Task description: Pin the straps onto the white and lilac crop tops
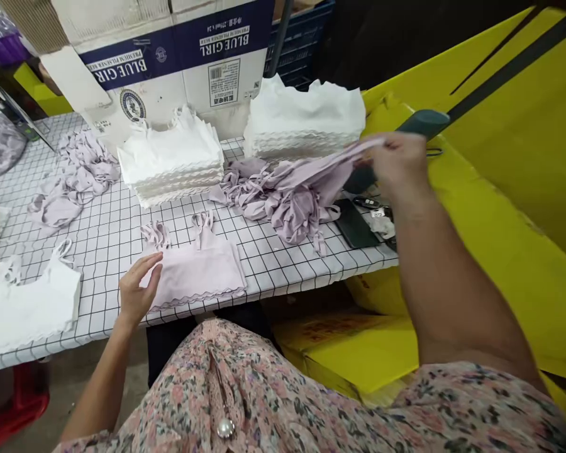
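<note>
My right hand (pixel 400 160) is closed on the edge of a lilac camisole top (pixel 330 173), stretching it up and to the right out of a tangled lilac heap (pixel 292 211). Over the left end of a flat stack of lilac camisole tops (pixel 200 270) is my left hand (pixel 140 283), thumb and fingers apart, gripping nothing. Whether it touches the cloth I cannot tell. The straps of that stack point away from me, and its wavy hem lies near the table edge.
Two white garment stacks (pixel 172 157) (pixel 304 119) stand behind, before a cardboard box (pixel 170 63). More lilac garments (pixel 82 170) and white tops (pixel 33 302) lie left. A dark phone-like object (pixel 357 223) and keys (pixel 366 202) sit by the right edge. Yellow panels (pixel 500 189) rise at right.
</note>
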A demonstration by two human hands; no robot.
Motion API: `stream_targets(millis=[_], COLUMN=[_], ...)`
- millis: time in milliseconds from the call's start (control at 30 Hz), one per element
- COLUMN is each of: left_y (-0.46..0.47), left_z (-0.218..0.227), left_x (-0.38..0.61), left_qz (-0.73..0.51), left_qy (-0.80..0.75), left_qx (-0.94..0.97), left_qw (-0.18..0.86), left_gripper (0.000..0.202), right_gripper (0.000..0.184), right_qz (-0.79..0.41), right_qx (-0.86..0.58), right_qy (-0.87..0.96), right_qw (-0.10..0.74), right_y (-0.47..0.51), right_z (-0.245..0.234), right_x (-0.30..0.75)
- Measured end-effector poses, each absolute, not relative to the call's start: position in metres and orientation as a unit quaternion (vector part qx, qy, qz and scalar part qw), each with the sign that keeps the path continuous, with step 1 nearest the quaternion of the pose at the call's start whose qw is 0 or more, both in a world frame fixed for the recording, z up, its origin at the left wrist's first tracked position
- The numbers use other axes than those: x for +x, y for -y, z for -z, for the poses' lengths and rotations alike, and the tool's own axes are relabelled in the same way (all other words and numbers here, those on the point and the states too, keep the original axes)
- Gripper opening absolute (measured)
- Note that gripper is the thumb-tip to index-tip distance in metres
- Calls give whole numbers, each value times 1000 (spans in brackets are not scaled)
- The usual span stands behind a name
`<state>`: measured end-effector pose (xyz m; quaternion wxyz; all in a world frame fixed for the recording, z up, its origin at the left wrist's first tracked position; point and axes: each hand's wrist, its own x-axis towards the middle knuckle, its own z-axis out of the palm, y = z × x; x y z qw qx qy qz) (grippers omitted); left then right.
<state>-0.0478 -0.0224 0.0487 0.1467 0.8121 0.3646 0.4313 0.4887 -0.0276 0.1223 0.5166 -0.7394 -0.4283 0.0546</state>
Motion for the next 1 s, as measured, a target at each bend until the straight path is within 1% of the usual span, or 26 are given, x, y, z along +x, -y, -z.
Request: stream_targets(millis=[33,100,133,167,267,367,467,567,667,700,733,767,833,867,933,1000], left_y=[18,8,3,-3,-18,-28,-32,-30,-29,-29,-30,-31,-35,-39,-50,-67], left_z=[-53,-62,-68,-73,-87,-102,-122,-147,-166,-170,-171,-172,-172,-173,-177,-187], left_x=[-42,-25,-14,-1,42,82,116,142,162,166,169,170,166,161,148,133], left_qz=[-433,-423,-409,-392,-339,-304,-317,-361,-378,-383,-387,-389,-387,-390,-419,-472], left_qy=[-375,-393,-393,-386,-347,-314,-280,-222,-161,-158,-167,-185,-223,-239,-270,-298], left_qx=[799,775,768,764,750,730,714,703,693,691,688,683,666,656,644,651], left_qw=[181,257,297,337,449,526,557,571,592,593,591,589,597,601,581,515], left_gripper=[19,21,24,26,33,36,38,45,61,63,59,49,22,15,16,18], right_gripper=[22,25,29,32,36,38,40,43,46,47,47,46,43,41,36,31], right_qz=[-69,-111,-117,-121,-122,-120,-153,-198,-254,-270,-282,-293,-313,-320,-326,-321], right_qx=[-729,-682,-654,-638,-597,-510,-472,-435,-433,-438,-441,-443,-444,-447,-458,-471], right_qy=[399,320,305,305,350,429,525,569,555,547,542,538,530,523,505,492], right_qw=[552,649,682,697,712,736,692,670,663,661,657,654,652,651,655,658], right_y=[23,15,12,9,8,15,26,34,34,33,31,28,20,14,3,-7], right_z=[-142,-182,-202,-221,-272,-311,-335,-342,-336,-333,-329,-325,-318,-315,-307,-299], right_x=[486,474,466,459,441,426,405,378,354,349,344,342,343,345,353,362])
